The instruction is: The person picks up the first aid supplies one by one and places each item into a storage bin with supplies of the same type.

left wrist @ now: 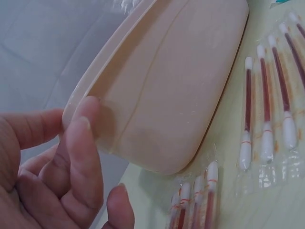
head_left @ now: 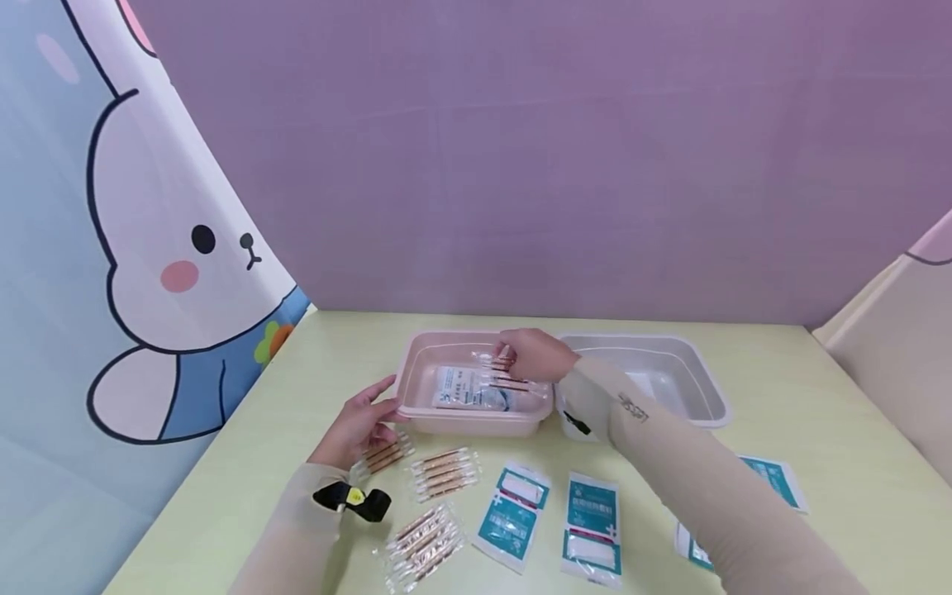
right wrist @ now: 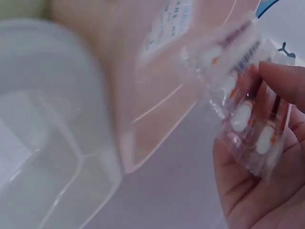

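Note:
My left hand [head_left: 357,426] grips the rim of a pink plastic basin [head_left: 476,425] at its left end; in the left wrist view its fingers [left wrist: 82,162] lie about the rim. Over the basin, my right hand [head_left: 539,357] pinches a clear packet of cotton swabs [right wrist: 245,112] with brown-red sticks and white tips. Inside the basin lies a white printed packet [head_left: 457,387], with another swab packet [head_left: 509,383] beside it. Several more swab packets [head_left: 445,473] lie on the table in front, one of them close below the left hand.
A pale grey basin [head_left: 702,388] stands right of the pink one, partly behind the right forearm. Green-and-white dressing packs [head_left: 509,525] lie on the yellow-green table [head_left: 342,347], a couple partly covered by the right sleeve. A purple cloth [head_left: 535,165] hangs behind.

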Demonstrator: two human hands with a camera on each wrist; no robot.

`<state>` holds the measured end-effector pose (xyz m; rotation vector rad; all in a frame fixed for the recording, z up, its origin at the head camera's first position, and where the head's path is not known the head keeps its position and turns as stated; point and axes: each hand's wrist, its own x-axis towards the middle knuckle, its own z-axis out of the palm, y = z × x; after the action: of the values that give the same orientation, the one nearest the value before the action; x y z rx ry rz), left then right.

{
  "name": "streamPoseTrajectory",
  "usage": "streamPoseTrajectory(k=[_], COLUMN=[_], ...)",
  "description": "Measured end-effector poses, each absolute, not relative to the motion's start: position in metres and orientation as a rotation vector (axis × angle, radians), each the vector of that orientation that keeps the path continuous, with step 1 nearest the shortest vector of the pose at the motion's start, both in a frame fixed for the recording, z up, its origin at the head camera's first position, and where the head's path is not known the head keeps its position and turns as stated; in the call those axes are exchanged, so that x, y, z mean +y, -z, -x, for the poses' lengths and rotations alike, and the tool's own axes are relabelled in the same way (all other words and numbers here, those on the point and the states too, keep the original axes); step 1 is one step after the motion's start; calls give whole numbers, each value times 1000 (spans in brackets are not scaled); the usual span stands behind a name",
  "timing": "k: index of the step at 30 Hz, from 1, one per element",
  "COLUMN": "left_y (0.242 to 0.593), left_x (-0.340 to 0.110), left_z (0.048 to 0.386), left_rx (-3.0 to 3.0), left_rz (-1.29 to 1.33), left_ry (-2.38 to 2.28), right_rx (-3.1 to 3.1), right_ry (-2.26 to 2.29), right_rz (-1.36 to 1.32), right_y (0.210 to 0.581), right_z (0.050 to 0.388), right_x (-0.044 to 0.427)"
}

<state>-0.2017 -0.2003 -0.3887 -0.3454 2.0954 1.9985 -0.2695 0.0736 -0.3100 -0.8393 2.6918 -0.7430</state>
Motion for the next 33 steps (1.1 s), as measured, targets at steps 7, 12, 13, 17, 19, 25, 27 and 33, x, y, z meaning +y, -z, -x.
streamPoseTrajectory(k=[7,12,13,17,19,25,27,33], left_y=[387,389,390,391,390,389,389,387], left_x=[-200,-197,-196,-192,-190,-184,-183,-178], left_z=[197,194,194,194,195,192,192,191], left_rx=[2113,2147,2156,2180,2186,2189,2192,2182], left_rz=[415,421,421,423,418,416,419,372], left_ry=[-1984,-1967,-1963,-1950,-1948,-1940,-1943,-1956], right_rx=[2649,2597,2594,2606,2602,2588,2574,2588], right_ry=[719,743,746,721,706,625,621,668], right_rz=[858,737,702,584,527,454,434,345], right_y=[310,313,313,316,320,337,341,345], right_z=[285,292,293,299,304,316,318,317], right_x=[41,24,22,19,20,23,24,29])
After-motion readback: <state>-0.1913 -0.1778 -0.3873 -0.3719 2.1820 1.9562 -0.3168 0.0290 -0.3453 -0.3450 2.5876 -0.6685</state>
